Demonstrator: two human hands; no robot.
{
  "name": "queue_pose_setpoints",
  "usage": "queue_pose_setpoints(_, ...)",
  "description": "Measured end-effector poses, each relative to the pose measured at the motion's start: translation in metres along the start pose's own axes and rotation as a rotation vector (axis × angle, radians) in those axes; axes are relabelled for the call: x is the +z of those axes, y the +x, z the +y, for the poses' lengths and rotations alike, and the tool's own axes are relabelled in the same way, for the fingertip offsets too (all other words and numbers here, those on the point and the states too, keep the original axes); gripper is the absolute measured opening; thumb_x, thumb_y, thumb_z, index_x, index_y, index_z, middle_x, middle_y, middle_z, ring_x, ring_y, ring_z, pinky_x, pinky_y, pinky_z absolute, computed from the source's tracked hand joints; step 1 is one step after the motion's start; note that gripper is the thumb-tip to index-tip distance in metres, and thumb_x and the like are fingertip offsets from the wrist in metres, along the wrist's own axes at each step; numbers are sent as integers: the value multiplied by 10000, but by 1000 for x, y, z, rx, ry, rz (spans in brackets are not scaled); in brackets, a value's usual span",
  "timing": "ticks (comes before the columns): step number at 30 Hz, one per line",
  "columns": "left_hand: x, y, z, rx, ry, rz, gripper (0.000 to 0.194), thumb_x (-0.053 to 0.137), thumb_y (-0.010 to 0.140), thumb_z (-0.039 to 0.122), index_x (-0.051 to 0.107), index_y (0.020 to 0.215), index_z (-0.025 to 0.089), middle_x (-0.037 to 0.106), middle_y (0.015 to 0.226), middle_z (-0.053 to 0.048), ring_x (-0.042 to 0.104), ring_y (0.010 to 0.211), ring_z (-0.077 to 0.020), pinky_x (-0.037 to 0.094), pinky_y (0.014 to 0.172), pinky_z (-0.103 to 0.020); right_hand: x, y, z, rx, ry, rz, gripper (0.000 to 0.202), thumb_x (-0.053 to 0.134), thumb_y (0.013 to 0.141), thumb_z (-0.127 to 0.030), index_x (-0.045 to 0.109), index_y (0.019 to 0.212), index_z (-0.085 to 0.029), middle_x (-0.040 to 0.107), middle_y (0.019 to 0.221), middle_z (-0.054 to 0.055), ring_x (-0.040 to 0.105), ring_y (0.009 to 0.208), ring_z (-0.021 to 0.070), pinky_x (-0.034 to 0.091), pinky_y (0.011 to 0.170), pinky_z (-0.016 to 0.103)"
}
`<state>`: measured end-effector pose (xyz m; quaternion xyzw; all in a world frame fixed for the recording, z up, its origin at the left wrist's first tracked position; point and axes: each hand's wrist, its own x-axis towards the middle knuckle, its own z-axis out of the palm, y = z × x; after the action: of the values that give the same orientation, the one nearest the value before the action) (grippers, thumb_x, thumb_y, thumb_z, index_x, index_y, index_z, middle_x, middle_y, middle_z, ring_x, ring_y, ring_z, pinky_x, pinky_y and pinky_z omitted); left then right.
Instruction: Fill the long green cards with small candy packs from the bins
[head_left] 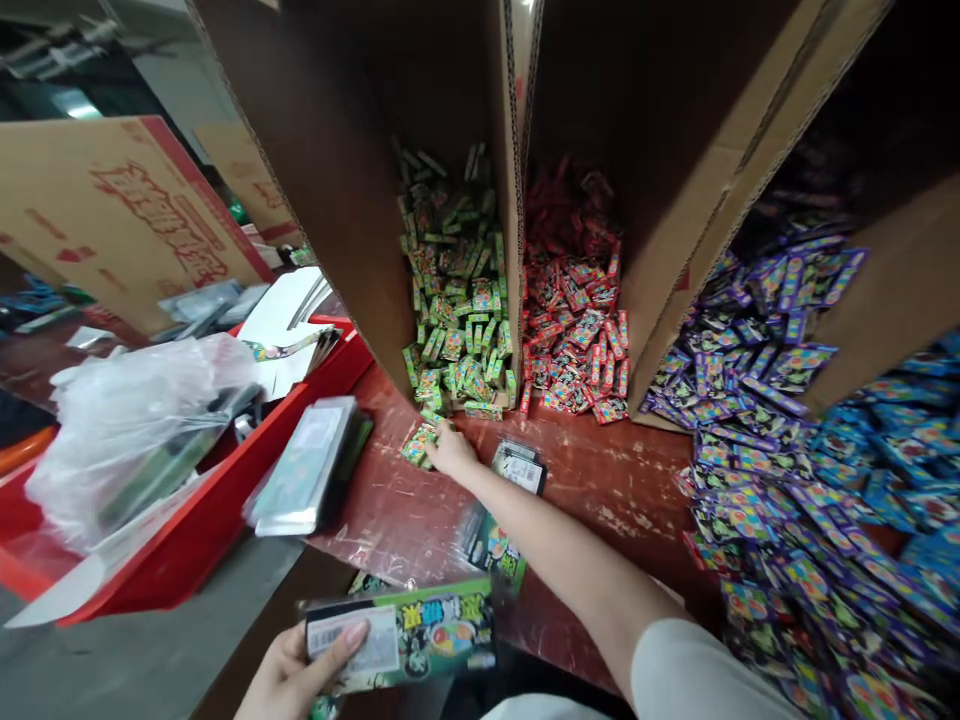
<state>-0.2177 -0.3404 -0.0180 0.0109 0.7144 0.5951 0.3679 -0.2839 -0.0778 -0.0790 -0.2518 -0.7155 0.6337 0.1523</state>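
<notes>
My left hand grips a flat green-and-black printed pouch by its left end, thumb across the white label. My right hand is stretched forward to the foot of the left carton, its fingers closed on a small green candy-like packet; the fingertips are partly hidden. Right behind it, a heap of similar green packets spills to the carton's lip. Under my right forearm lie more flat printed pouches and a clear-wrapped one with a label.
Upright cartons hold red packets, purple packets and blue packets. Purple ones spread over the table's right side. At left, a red tray carries plastic bags and paper, beside stacked clear sleeves.
</notes>
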Motion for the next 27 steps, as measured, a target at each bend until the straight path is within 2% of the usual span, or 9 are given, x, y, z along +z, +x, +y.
queue_pose_setpoints(2,-3,8,-4,5,-101,94,412,828,512,406,717,782,114,742,762,-90,688,704,-280,562,651,-319,-27,-15,13,-1,87,27,219,608,843,-319,553,945,-134,575,703,-32,576,550,109,490,487,229)
queue_pose_setpoints(4,2,24,-5,0,-154,128,430,841,493,395,711,794,116,744,768,-79,693,723,-265,564,663,-294,-73,-42,22,-30,173,65,342,668,768,-348,495,1015,-188,555,638,-66,581,507,119,489,461,230)
queue_pose_setpoints(6,19,43,-4,0,-135,110,434,852,477,377,708,789,111,743,753,-69,695,722,-240,562,664,-256,-126,-80,27,-110,283,122,520,704,713,-351,413,1131,-247,603,709,-49,629,591,144,532,544,271)
queue_pose_setpoints(9,74,66,-1,23,-53,-3,421,854,470,369,710,761,103,741,713,-64,689,660,-211,553,598,-222,-196,-147,27,-248,385,322,489,711,702,-336,439,1099,-249,640,824,5,643,695,160,536,642,298)
queue_pose_setpoints(13,165,68,-1,4,-31,-278,409,851,471,369,719,745,96,742,699,-73,680,612,-192,546,566,-215,-252,-223,30,-245,207,632,335,698,724,-341,495,969,-237,620,780,-1,602,671,154,496,612,269)
queue_pose_setpoints(16,212,60,-1,-12,-96,-407,388,853,479,351,724,750,106,748,732,-71,687,643,-184,552,625,-219,-276,-259,36,-250,89,733,310,695,731,-355,522,959,-236,582,722,-16,563,633,144,462,585,258)
queue_pose_setpoints(18,228,56,-2,-15,-117,-435,375,854,484,340,726,754,113,750,740,-66,688,645,-179,552,636,-217,-285,-276,39,-216,19,686,289,685,741,-363,550,958,-229,548,673,-27,525,586,133,432,545,247)
queue_pose_setpoints(22,236,52,-4,-19,-81,-471,355,846,508,336,729,748,103,745,711,-70,685,640,-179,550,636,-217,-291,-290,43,-101,-90,520,253,637,783,-368,585,980,-217,535,671,-21,488,564,128,405,532,246)
queue_pose_setpoints(27,236,49,-7,-32,-89,-411,377,852,482,346,720,734,99,737,698,-69,682,637,-193,554,635,-248,-289,-282,47,-163,-40,653,256,629,786,-378,537,967,-221,512,685,-23,483,584,134,401,547,245)
